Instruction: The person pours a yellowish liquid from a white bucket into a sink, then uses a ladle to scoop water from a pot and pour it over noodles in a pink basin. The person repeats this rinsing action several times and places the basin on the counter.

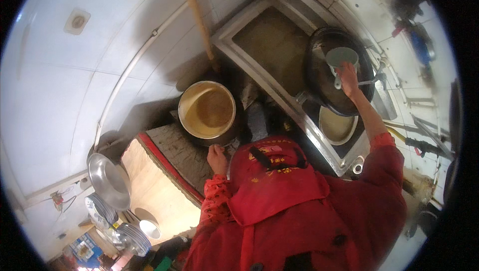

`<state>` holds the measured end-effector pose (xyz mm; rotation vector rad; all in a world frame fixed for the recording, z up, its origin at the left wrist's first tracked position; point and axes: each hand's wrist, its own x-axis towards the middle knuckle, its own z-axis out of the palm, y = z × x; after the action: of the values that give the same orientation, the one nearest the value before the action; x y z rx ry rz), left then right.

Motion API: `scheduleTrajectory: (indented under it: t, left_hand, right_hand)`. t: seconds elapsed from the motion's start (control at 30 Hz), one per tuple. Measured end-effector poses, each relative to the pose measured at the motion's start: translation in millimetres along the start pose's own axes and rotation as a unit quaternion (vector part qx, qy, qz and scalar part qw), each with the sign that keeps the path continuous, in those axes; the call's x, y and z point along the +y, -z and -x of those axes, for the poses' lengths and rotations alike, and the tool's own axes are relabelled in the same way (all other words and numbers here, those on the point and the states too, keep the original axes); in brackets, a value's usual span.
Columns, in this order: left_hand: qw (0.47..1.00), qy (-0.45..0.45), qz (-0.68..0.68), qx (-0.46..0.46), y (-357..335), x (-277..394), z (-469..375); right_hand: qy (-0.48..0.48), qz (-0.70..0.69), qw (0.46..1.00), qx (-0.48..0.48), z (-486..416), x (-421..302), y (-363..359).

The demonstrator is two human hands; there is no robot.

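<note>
My right hand (348, 80) grips a grey-green plastic scoop (341, 55), over a large black wok (318, 72). The wok rests across a double metal sink (267, 87), overlapping both basins. Its contents are too dark to make out. Below the wok, a pale bowl (338, 127) with cloudy liquid sits in the nearer basin. My left hand (218, 160) is curled just below the rim of a deep round pot (192, 121), which looks yellowish inside with brownish contents. Whether its fingers hold a handle of the pot cannot be seen.
A wooden pole (196, 16) leans near the far corner. Left of me lies a board with a red edge (164, 162). Beyond it stand a metal basin (108, 181), stacked plates (133, 239) and a white bowl (150, 229). A faucet (378, 76) reaches over the wok.
</note>
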<state>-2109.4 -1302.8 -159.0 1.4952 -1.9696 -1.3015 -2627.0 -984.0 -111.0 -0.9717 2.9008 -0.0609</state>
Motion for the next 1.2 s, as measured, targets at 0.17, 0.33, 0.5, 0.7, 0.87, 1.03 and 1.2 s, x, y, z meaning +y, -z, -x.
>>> scheduleTrajectory:
  t: [0.17, 0.33, 0.5, 0.7, 0.87, 1.03, 1.2]
  left_hand:
    - [0.996, -0.066, -0.054, -0.039, -18.3, 10.4, -16.9]
    - [0.994, -0.052, -0.035, -0.091, -33.6, 26.4, -29.9]
    - [0.979, -0.112, -0.097, -0.138, -52.6, 40.0, -43.3]
    - [0.971, -0.152, -0.107, -0.151, -80.4, 67.5, -52.0]
    - [0.967, -0.135, -0.138, -0.168, -85.4, 69.4, -46.6]
    - [0.983, -0.105, -0.075, -0.133, -76.3, 36.7, -41.3]
    - [0.975, -0.042, -0.114, -0.188, -73.8, 41.1, -55.9]
  right_hand:
    - [-0.029, 0.042, 0.992, -0.118, 51.8, 46.5, 9.1]
    - [-0.107, -0.27, 0.954, -0.078, 76.9, 67.4, 2.0]
    - [-0.361, -0.507, 0.783, 0.007, 74.0, 47.6, -8.3]
    - [-0.364, -0.644, 0.672, 0.023, 59.7, 18.4, -17.8]
    - [-0.424, -0.699, 0.576, -0.003, 52.8, 25.0, -12.8]
    - [-0.44, -0.703, 0.559, 0.034, 61.1, 27.8, -15.7]
    - [-0.43, -0.713, 0.549, 0.073, 65.9, 23.4, -11.9]
